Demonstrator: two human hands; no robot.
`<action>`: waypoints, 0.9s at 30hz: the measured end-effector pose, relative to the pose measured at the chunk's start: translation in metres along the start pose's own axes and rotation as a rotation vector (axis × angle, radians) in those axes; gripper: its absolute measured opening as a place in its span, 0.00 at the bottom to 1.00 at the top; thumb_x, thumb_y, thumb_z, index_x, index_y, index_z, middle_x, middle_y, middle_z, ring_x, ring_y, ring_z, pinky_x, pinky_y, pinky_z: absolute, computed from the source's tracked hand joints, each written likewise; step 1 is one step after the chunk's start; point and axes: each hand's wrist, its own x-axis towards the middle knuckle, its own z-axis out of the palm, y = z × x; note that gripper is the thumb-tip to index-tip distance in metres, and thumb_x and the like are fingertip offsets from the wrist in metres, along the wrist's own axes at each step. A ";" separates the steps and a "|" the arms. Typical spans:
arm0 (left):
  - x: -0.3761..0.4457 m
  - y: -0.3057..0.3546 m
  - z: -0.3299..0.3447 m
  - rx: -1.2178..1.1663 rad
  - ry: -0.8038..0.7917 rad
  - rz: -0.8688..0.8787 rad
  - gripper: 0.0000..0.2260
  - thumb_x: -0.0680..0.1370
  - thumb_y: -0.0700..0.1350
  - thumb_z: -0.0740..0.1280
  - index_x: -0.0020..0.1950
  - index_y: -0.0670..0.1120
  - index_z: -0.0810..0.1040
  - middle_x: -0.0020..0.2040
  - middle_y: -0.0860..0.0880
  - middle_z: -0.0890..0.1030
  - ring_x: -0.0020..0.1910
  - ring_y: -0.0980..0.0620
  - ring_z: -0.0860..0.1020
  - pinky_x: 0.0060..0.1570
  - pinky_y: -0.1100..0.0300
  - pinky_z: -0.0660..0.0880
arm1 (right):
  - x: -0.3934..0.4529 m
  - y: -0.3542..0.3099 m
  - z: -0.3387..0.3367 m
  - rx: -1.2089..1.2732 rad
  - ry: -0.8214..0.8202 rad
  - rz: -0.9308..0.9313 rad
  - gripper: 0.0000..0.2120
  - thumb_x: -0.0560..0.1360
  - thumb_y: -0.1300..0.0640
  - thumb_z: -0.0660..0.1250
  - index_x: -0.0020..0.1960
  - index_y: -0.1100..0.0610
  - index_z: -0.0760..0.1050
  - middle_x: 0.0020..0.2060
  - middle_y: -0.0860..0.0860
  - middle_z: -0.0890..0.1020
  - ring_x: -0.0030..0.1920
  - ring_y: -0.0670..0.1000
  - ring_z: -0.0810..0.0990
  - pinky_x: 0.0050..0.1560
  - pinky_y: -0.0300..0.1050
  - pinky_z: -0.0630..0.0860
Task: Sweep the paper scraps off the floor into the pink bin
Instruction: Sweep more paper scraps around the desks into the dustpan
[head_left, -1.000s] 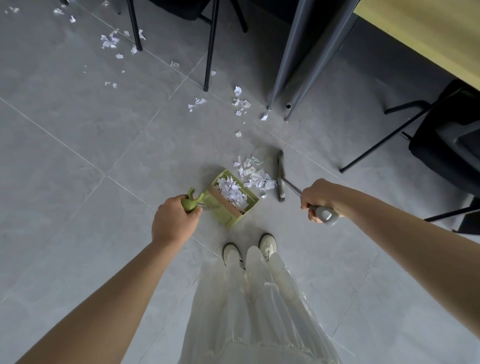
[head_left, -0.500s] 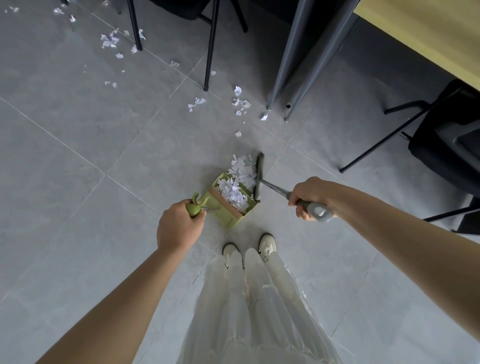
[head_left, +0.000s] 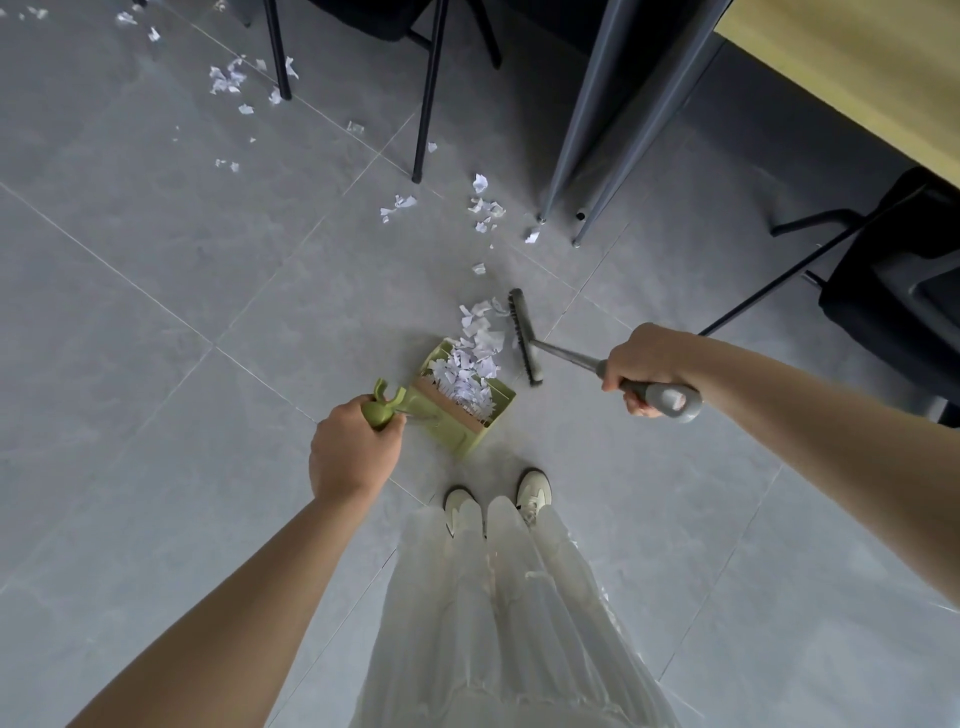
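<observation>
A green dustpan (head_left: 493, 410) sits on the grey floor just ahead of my shoes, half full of white paper scraps (head_left: 470, 382). My left hand (head_left: 353, 452) grips its green handle. My right hand (head_left: 649, 366) grips the grey handle of a broom, whose dark brush head (head_left: 524, 338) rests on the floor right of a small heap of scraps (head_left: 480, 325) at the pan's mouth. More scraps (head_left: 485, 208) lie farther ahead by the table legs, and others (head_left: 228, 80) at the far left. No pink bin is in view.
Black chair legs (head_left: 428, 88) stand ahead at the centre. Grey table legs (head_left: 587, 119) slant down to the floor right of them, under a yellow tabletop (head_left: 857, 73). A black chair (head_left: 898, 291) stands at the right. My shoes (head_left: 496, 501) are right behind the dustpan.
The broom swept left up to the dustpan's mouth, pushing scraps in, then pulled back slightly right. My left hand kept the dustpan in place.
</observation>
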 end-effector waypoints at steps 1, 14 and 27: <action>0.000 -0.001 0.001 -0.001 0.002 -0.001 0.09 0.75 0.47 0.71 0.38 0.49 0.74 0.31 0.51 0.72 0.37 0.43 0.72 0.38 0.56 0.68 | 0.003 0.000 0.003 -0.066 0.031 -0.021 0.03 0.73 0.69 0.62 0.42 0.63 0.69 0.27 0.57 0.72 0.24 0.54 0.72 0.30 0.41 0.68; -0.002 -0.005 0.005 -0.030 -0.004 -0.050 0.11 0.75 0.48 0.71 0.35 0.50 0.73 0.30 0.51 0.73 0.38 0.40 0.75 0.38 0.56 0.69 | 0.029 0.002 0.028 -0.691 0.256 -0.216 0.03 0.72 0.63 0.59 0.45 0.58 0.69 0.35 0.55 0.77 0.26 0.53 0.78 0.28 0.39 0.73; -0.009 -0.003 0.008 -0.029 -0.001 -0.053 0.10 0.75 0.47 0.71 0.36 0.50 0.73 0.31 0.52 0.72 0.38 0.42 0.73 0.39 0.56 0.68 | -0.019 0.038 0.066 -0.864 0.070 -0.204 0.12 0.72 0.64 0.59 0.55 0.57 0.72 0.39 0.53 0.78 0.28 0.51 0.78 0.26 0.39 0.73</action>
